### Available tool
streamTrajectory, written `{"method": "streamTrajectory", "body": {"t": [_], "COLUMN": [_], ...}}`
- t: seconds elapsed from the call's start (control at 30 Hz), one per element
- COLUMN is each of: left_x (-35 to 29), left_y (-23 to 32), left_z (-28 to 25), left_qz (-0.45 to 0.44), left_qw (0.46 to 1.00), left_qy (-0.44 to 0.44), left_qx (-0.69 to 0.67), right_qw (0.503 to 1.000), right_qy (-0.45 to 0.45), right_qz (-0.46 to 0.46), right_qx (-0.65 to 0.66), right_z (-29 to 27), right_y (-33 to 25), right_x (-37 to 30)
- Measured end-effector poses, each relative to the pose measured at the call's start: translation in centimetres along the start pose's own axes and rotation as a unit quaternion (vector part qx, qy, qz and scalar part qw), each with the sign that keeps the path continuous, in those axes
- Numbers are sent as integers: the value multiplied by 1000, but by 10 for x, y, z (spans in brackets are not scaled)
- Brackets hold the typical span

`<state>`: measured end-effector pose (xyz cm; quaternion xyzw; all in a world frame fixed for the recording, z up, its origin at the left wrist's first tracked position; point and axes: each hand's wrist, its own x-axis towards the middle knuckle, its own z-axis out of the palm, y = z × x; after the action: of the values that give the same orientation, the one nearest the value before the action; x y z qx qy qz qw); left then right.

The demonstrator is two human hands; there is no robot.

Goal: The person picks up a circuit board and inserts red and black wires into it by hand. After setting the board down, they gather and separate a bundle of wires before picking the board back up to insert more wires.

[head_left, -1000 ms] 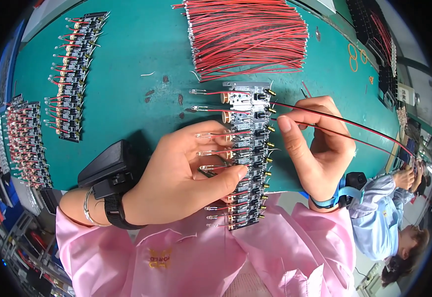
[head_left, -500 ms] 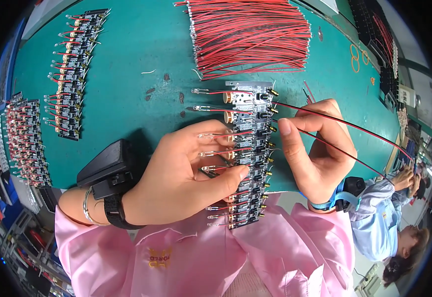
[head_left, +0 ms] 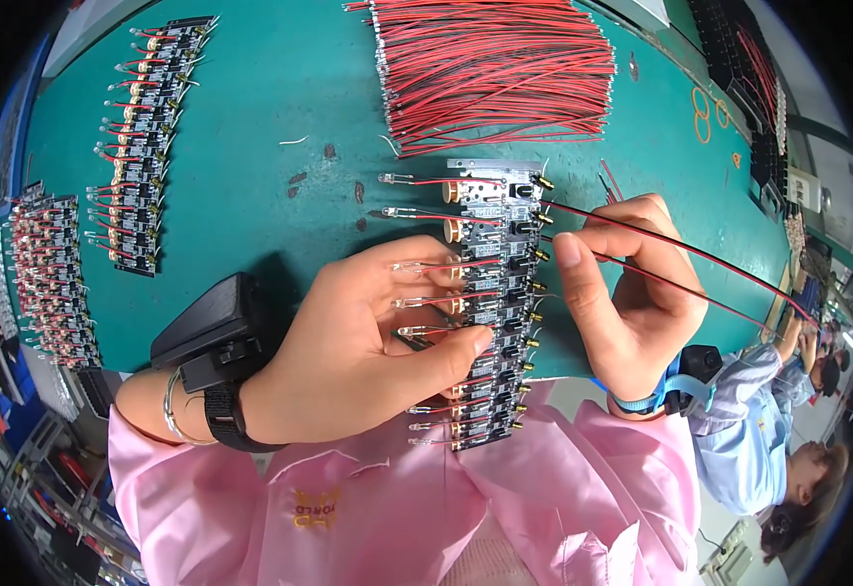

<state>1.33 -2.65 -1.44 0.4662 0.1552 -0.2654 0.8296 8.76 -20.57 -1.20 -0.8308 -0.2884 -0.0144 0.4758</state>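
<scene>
A long strip of joined circuit boards [head_left: 493,283], fitted with small clear LEDs on short red leads and round brass-coloured parts, is held upright over the table edge. My left hand [head_left: 368,342] closes around its left side, thumb on the face and other fingers partly hidden behind. My right hand [head_left: 637,293] is just right of the strip, thumb and forefinger pinched on a red-and-black wire [head_left: 685,293]. Another red-and-black wire [head_left: 710,256] runs from the strip's upper right edge across the fingers. Whether the pinched wire's near end touches the board cannot be made out.
A bundle of red-and-black wires [head_left: 495,73] lies at the far side of the green table [head_left: 260,88]. Another board strip [head_left: 145,137] and stacked boards [head_left: 55,278] are at left. Rubber bands [head_left: 702,115] lie at far right. A co-worker [head_left: 749,430] sits on the right.
My right thumb and forefinger have shifted very slightly to the right, still on the wire. The wires' far ends have swung a little. My left hand and the strip are nearly unmoved.
</scene>
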Motion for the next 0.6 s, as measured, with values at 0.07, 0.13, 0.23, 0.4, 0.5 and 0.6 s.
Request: {"method": "streamTrajectory", "body": {"t": [0.07, 0.13, 0.23, 0.4, 0.5, 0.6], "left_x": [0, -1, -1, -2, -2, -2], "left_y": [0, 2, 2, 1, 1, 1], "left_z": [0, 2, 2, 1, 1, 2], "left_qz": [1, -7, -7, -6, -11, -13], "left_qw": [1000, 1000, 1000, 1000, 1000, 1000], "left_qy": [-1, 8, 12, 3, -1, 0], "left_qx": [0, 1, 4, 9, 12, 15], "right_qw": [1000, 1000, 1000, 1000, 1000, 1000], "right_qy": [-1, 3, 5, 0, -2, -3], "right_qz": [-1, 3, 1, -10, -8, 0], "right_qx": [0, 2, 1, -15, -23, -24], "right_z": [0, 1, 1, 2, 3, 3], "right_y": [0, -1, 0, 0, -1, -3], "right_x": [0, 0, 0, -1, -1, -1]}}
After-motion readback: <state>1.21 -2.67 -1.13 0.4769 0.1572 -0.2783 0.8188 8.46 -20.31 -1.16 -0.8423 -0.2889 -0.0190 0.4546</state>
